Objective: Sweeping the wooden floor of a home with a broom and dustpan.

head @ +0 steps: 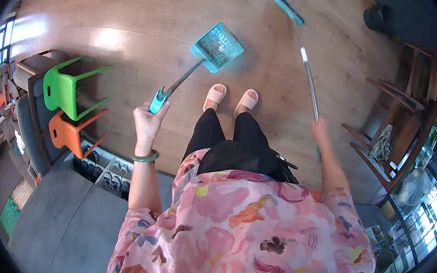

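My left hand grips the turquoise end of a long-handled dustpan. The pan rests on or just above the wooden floor, left of centre and ahead of my feet, with some loose debris visible inside it. In my right hand, slightly blurred, is the metal pole of a broom. Its turquoise head with dark bristles is at the far side, right of the dustpan and apart from it. The lower end of the broom's handle shows below my fist.
A green plastic chair and an orange one stand at the left, beside a shoe rack. Wooden furniture lines the right, and a dark bin is at the upper right. Pink slippers are on my feet.
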Motion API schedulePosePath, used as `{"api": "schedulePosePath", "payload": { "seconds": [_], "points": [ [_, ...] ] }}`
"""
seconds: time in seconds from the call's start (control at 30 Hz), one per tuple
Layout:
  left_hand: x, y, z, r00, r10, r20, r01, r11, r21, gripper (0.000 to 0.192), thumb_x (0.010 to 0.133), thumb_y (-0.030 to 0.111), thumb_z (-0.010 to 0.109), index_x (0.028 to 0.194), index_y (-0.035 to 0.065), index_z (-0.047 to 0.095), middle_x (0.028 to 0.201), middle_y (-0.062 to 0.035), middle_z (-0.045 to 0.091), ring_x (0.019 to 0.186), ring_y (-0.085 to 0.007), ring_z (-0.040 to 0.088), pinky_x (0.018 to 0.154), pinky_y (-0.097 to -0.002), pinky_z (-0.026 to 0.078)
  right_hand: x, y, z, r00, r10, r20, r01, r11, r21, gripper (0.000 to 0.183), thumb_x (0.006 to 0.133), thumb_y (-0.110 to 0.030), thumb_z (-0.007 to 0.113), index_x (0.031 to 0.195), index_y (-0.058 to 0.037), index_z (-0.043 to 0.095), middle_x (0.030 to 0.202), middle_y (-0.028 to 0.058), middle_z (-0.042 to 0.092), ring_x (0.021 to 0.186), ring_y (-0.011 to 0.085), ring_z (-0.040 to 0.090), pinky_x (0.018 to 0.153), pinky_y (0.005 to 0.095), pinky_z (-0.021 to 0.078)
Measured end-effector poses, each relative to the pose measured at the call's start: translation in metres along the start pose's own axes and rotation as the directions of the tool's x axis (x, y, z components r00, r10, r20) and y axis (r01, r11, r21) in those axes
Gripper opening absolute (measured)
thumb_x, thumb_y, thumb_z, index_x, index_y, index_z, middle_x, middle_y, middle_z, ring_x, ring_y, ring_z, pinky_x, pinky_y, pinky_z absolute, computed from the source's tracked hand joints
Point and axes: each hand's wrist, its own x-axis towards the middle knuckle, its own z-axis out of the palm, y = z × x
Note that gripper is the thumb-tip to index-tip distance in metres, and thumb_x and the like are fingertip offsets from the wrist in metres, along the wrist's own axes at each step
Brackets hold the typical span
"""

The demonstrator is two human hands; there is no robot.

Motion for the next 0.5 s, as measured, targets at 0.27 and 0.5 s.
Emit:
{"api": "schedulePosePath", "payload": {
  "seconds": [0.27, 0.5],
  "points": [
    [-0.013, 0.017, 0.010, 1.000, -0.002, -0.007, 0.002, 1.000, 0.028, 0.023, 0.074, 0.020, 0.069, 0.084, -0.0003, 0.064, 0.056, 0.0058, 0.046, 0.053, -0.0040, 0.037, 0.048, -0.0202, 0.034, 0.135, -0.017, 0.007, 0.933, -0.289, 0.216, 0.356, 0.836, -0.418, 0.023, 0.083, -0.019, 0.047, 0.090, 0.0000, 0.056, 0.083, 0.0199, 0.060, 0.077, 0.0355, 0.058, 0.067, 0.0461, 0.0468],
    [-0.013, 0.027, 0.021, 1.000, -0.015, 0.012, 0.014, 0.994, 0.111, 0.033, 0.070, 0.023, 0.071, 0.089, -0.0021, 0.063, 0.051, -0.0025, 0.050, 0.051, -0.0056, 0.040, 0.050, -0.0241, 0.040, 0.021, 0.085, -0.061, 0.984, 0.003, 0.177, 0.087, 0.863, -0.497, 0.020, 0.084, -0.019, 0.044, 0.088, -0.0023, 0.055, 0.081, 0.0187, 0.062, 0.080, 0.0347, 0.060, 0.069, 0.0454, 0.0485]
  ]
}}
